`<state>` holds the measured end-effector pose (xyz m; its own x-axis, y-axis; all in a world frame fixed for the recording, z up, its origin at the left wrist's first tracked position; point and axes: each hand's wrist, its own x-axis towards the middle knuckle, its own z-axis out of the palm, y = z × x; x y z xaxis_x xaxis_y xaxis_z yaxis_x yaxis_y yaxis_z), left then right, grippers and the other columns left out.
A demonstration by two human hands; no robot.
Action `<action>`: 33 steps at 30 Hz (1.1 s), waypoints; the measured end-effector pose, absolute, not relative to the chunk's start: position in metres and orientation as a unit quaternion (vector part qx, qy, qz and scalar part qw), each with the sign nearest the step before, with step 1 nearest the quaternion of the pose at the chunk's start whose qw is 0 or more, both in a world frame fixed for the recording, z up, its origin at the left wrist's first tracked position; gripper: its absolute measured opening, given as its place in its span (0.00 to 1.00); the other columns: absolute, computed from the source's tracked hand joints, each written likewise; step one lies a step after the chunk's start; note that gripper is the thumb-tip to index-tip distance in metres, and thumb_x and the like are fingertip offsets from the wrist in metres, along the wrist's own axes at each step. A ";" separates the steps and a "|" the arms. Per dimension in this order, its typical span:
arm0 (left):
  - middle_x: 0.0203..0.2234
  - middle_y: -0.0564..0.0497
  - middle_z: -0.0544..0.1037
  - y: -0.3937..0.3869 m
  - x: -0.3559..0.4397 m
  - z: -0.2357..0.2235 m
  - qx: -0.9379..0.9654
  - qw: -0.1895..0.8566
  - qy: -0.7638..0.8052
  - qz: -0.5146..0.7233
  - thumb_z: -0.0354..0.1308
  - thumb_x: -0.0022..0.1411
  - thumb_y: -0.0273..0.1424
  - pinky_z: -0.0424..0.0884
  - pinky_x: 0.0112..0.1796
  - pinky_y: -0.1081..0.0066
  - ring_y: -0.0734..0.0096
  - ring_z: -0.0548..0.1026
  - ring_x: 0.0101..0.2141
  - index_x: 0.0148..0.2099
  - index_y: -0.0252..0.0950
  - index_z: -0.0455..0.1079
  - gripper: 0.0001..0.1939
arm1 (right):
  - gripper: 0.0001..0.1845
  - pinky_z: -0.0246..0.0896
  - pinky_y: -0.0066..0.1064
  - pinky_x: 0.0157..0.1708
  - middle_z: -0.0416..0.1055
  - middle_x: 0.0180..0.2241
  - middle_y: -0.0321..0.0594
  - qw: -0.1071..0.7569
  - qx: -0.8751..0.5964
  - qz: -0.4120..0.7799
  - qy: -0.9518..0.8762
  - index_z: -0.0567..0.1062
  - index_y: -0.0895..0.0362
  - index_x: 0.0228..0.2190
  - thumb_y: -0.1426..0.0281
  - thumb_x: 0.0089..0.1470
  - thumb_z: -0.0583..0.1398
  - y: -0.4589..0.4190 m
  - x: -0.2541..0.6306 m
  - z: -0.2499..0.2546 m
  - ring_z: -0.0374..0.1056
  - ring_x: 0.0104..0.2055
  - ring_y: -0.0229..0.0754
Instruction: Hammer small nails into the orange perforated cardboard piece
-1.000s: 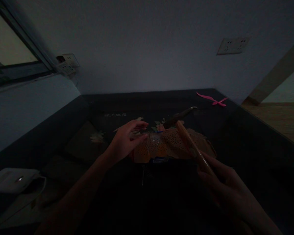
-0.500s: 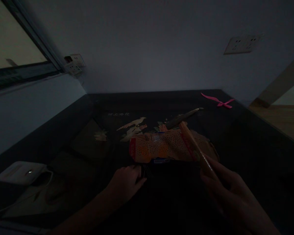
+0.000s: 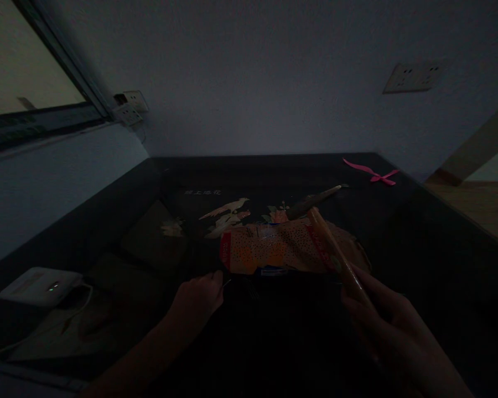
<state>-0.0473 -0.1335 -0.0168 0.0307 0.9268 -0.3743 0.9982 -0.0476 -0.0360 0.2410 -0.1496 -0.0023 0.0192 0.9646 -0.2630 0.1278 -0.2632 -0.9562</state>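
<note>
Packet [image 3: 269, 251] on table [image 3: 269, 172]; ribbon [image 3: 382, 179] behind it, right; device [image 3: 33, 286] left.

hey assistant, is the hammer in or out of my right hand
In: the right hand has its fingers curled around the hammer along its wooden handle.

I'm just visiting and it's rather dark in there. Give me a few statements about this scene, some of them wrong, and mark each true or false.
1. The right hand grips a hammer by its wooden handle. True.
2. The pink ribbon lies at the near left corner of the table. False: the ribbon is near the far right corner.
3. A cable is attached to the white device on the left. True.
4. The left hand lies on top of the dotted packaging. False: it is closed, by the packaging's near left corner.
</note>
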 end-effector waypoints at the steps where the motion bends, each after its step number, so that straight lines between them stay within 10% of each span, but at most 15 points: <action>1: 0.34 0.43 0.78 -0.136 -0.051 -0.016 0.712 0.128 0.676 -0.141 0.47 0.62 0.25 0.67 0.31 0.68 0.59 0.78 0.32 0.40 0.35 0.69 0.09 | 0.34 0.67 0.29 0.20 0.71 0.22 0.35 0.390 -0.591 0.534 -0.463 0.66 0.53 0.57 0.58 0.50 0.63 -0.150 0.241 -0.002 0.68 0.22 0.42; 14: 0.30 0.52 0.77 -0.138 -0.060 0.001 0.765 0.307 0.533 0.192 0.56 0.55 0.24 0.68 0.34 0.75 0.72 0.75 0.32 0.32 0.38 0.74 0.06 | 0.29 0.72 0.32 0.33 0.75 0.31 0.38 0.378 -0.580 0.496 -0.524 0.71 0.52 0.53 0.56 0.51 0.62 -0.145 0.246 -0.006 0.73 0.33 0.47; 20: 0.33 0.52 0.81 -0.144 -0.057 0.003 0.729 0.415 0.492 0.232 0.58 0.59 0.28 0.71 0.40 0.73 0.69 0.78 0.36 0.35 0.39 0.76 0.06 | 0.34 0.64 0.25 0.16 0.73 0.25 0.34 0.377 -0.588 0.536 -0.475 0.65 0.53 0.58 0.56 0.51 0.62 -0.150 0.241 -0.003 0.68 0.21 0.39; 33: 0.31 0.53 0.79 -0.063 -0.029 0.021 0.687 0.250 0.470 0.495 0.59 0.59 0.28 0.75 0.38 0.73 0.72 0.79 0.33 0.48 0.37 0.67 0.13 | 0.37 0.65 0.27 0.23 0.73 0.28 0.35 0.369 -0.574 0.544 -0.488 0.61 0.55 0.60 0.55 0.53 0.61 -0.146 0.243 -0.009 0.69 0.27 0.41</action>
